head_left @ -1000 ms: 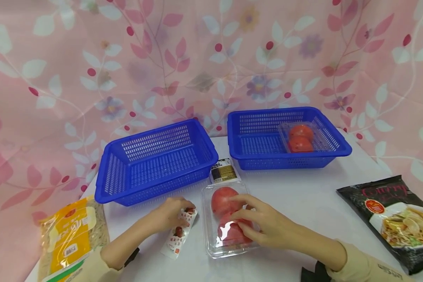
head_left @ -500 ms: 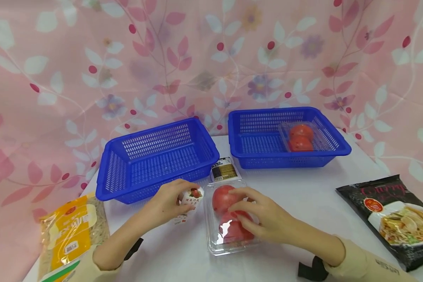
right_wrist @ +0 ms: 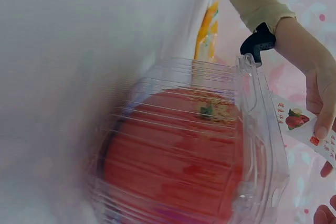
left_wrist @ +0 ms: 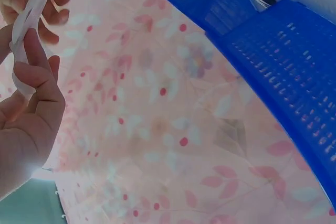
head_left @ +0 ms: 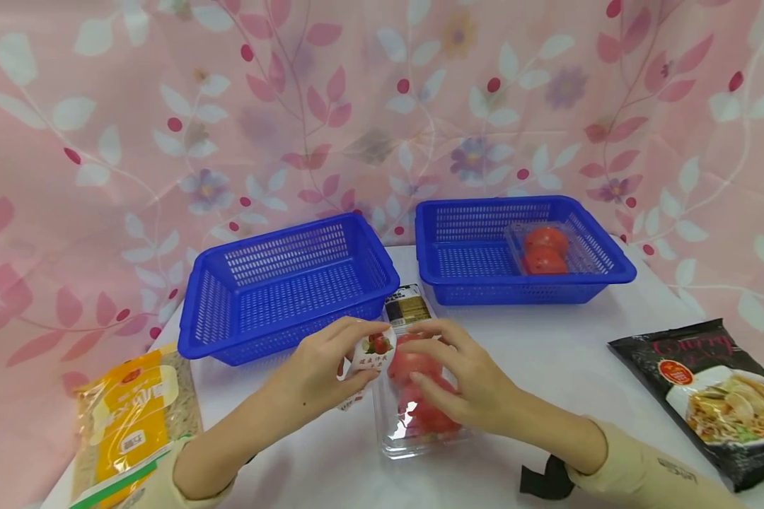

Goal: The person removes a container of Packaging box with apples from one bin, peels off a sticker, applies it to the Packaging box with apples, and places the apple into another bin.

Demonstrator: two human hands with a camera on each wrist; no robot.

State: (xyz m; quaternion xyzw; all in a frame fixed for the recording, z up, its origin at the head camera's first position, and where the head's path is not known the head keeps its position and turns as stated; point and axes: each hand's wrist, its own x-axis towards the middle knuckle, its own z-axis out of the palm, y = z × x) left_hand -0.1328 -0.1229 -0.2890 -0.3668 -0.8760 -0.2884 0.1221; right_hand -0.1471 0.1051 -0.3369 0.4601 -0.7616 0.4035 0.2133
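Observation:
My left hand (head_left: 321,371) pinches a narrow white snack packet (head_left: 378,346) printed with red fruit. The packet hangs over the left edge of a clear plastic box of tomatoes (head_left: 423,417). In the left wrist view the packet (left_wrist: 25,30) shows as a bent white strip between the left thumb and fingers. My right hand (head_left: 467,378) is over the box, fingers loosely bent and apart, holding nothing. Only its fingertips (right_wrist: 323,216) show in the right wrist view, beneath the packet (right_wrist: 299,121). The ridged box wall fills much of that view.
Two blue baskets (head_left: 197,339) (head_left: 535,291) stand at the back; the right one holds another tomato box (head_left: 545,251). A small black-and-gold packet (head_left: 407,307) lies between them. A yellow bag (head_left: 134,417) is at left, a black curry noodle bag (head_left: 707,396) at right.
The left hand has lifted the packet off the table and carried it right to the tomato box. The right hand stays over the box, shifted slightly toward the packet.

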